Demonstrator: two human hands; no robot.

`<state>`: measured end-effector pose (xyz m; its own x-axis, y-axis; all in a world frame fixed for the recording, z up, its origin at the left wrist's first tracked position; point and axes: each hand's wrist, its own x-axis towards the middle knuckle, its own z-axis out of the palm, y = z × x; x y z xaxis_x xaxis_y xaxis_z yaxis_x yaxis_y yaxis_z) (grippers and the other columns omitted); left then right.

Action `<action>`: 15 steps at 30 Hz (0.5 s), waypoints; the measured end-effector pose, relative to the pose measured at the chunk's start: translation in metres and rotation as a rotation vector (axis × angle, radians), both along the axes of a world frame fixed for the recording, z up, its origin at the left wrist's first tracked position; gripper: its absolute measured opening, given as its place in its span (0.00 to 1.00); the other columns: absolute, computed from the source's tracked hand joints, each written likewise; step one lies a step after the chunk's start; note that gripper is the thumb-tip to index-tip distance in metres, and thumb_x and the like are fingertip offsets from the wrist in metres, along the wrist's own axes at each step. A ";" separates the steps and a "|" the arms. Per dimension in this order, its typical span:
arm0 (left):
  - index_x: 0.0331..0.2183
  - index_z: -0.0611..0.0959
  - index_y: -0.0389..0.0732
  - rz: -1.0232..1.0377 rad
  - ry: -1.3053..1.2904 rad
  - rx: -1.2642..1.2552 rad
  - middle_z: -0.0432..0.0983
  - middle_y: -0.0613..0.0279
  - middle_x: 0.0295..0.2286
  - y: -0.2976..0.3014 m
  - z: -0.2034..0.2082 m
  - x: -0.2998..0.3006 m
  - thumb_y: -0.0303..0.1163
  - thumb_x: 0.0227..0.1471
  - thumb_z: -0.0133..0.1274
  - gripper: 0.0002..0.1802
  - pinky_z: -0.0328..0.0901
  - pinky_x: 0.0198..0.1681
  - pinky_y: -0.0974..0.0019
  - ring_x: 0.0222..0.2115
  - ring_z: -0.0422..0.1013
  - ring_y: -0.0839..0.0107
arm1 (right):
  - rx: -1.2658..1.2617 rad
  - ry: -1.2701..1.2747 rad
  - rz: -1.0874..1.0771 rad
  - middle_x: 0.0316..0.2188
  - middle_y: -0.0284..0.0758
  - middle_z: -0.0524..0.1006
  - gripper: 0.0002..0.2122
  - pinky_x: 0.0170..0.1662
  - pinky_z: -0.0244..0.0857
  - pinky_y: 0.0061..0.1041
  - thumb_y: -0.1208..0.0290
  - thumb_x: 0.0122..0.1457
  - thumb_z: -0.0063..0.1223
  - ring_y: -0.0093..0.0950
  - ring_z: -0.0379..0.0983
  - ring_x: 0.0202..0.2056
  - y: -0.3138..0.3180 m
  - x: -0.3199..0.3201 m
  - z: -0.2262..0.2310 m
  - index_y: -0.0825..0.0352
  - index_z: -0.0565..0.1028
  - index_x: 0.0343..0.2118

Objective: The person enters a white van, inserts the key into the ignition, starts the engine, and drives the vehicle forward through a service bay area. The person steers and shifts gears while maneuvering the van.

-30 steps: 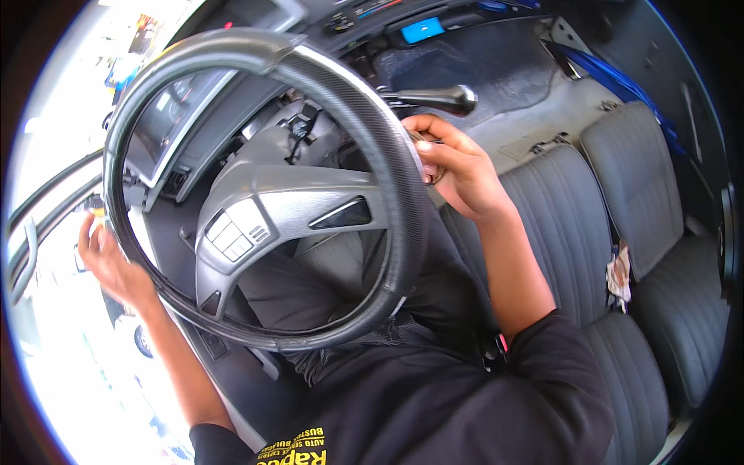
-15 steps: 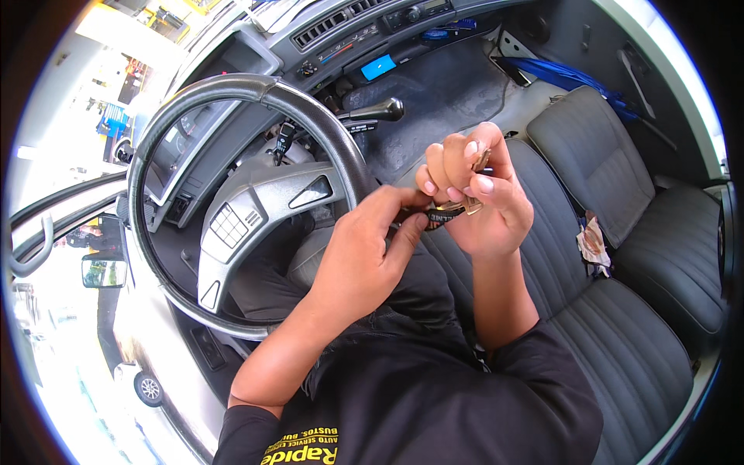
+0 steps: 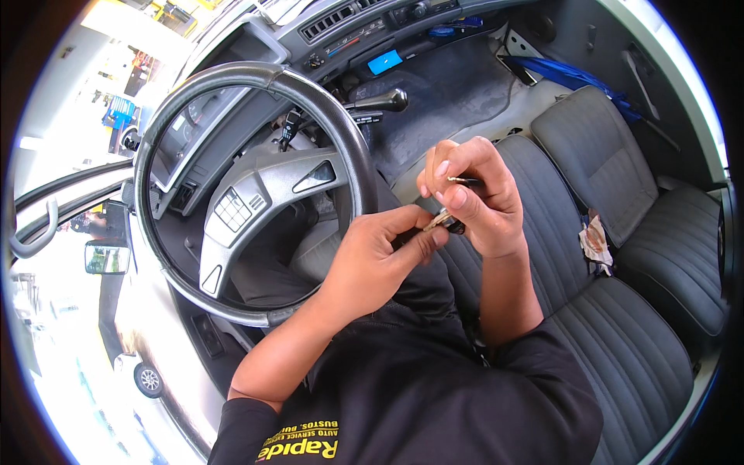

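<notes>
A small bunch of keys (image 3: pixel 437 220) is between my two hands, over my lap to the right of the steering wheel (image 3: pixel 359 167). My left hand (image 3: pixel 372 252) pinches part of the bunch between thumb and fingers. My right hand (image 3: pixel 484 194), palm turned up, has its fingers curled around the other part. A key with a dark head (image 3: pixel 465 180) shows between its thumb and fingers. A dark piece hangs below the bunch, partly hidden by the fingers.
Grey ribbed seats (image 3: pixel 531 209) stretch to the right, with a crumpled paper (image 3: pixel 594 242) tucked between two of them. A lever (image 3: pixel 384 101) sticks out beyond the wheel. Blue material (image 3: pixel 570 76) lies near the far door. The side mirror (image 3: pixel 106 257) is outside on the left.
My right hand has lowered slightly and turned, and a dark-headed key now shows in its fingers. The dark printed strap between my hands is now mostly out of sight, and key blades show at my left fingertips.
</notes>
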<state>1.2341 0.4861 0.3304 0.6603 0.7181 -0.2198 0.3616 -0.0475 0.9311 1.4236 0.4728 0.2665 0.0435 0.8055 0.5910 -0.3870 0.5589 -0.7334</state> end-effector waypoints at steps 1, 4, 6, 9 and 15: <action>0.39 0.87 0.38 0.016 0.038 0.068 0.80 0.60 0.25 0.000 0.000 0.001 0.36 0.64 0.61 0.11 0.68 0.31 0.64 0.24 0.74 0.72 | -0.004 0.036 0.031 0.30 0.28 0.70 0.11 0.38 0.62 0.22 0.69 0.72 0.57 0.17 0.64 0.32 -0.001 0.000 -0.002 0.67 0.72 0.50; 0.36 0.86 0.36 -0.024 0.106 0.662 0.79 0.59 0.25 0.003 0.001 0.003 0.35 0.63 0.62 0.11 0.68 0.31 0.64 0.25 0.75 0.66 | -0.114 -0.027 0.097 0.33 0.29 0.72 0.15 0.40 0.63 0.20 0.65 0.74 0.54 0.17 0.67 0.36 -0.004 0.005 -0.007 0.69 0.71 0.56; 0.36 0.86 0.37 -0.108 0.158 0.738 0.79 0.56 0.26 0.007 0.002 0.003 0.35 0.62 0.62 0.11 0.68 0.31 0.61 0.25 0.76 0.61 | -0.251 -0.022 0.168 0.37 0.32 0.73 0.19 0.42 0.67 0.22 0.60 0.74 0.52 0.20 0.69 0.38 -0.008 0.009 -0.010 0.69 0.69 0.59; 0.34 0.86 0.36 -0.141 0.168 0.640 0.76 0.56 0.24 0.011 0.006 -0.001 0.34 0.64 0.60 0.11 0.66 0.30 0.62 0.24 0.73 0.63 | -0.441 0.062 0.289 0.48 0.39 0.74 0.25 0.45 0.70 0.26 0.54 0.74 0.49 0.25 0.74 0.41 -0.013 0.019 -0.015 0.69 0.64 0.64; 0.32 0.83 0.39 -0.052 0.185 0.248 0.76 0.53 0.23 0.022 0.020 -0.006 0.39 0.65 0.56 0.14 0.65 0.30 0.57 0.25 0.74 0.53 | -0.387 -0.289 0.346 0.66 0.47 0.68 0.23 0.51 0.72 0.30 0.57 0.70 0.58 0.29 0.75 0.56 -0.011 0.045 -0.017 0.71 0.75 0.58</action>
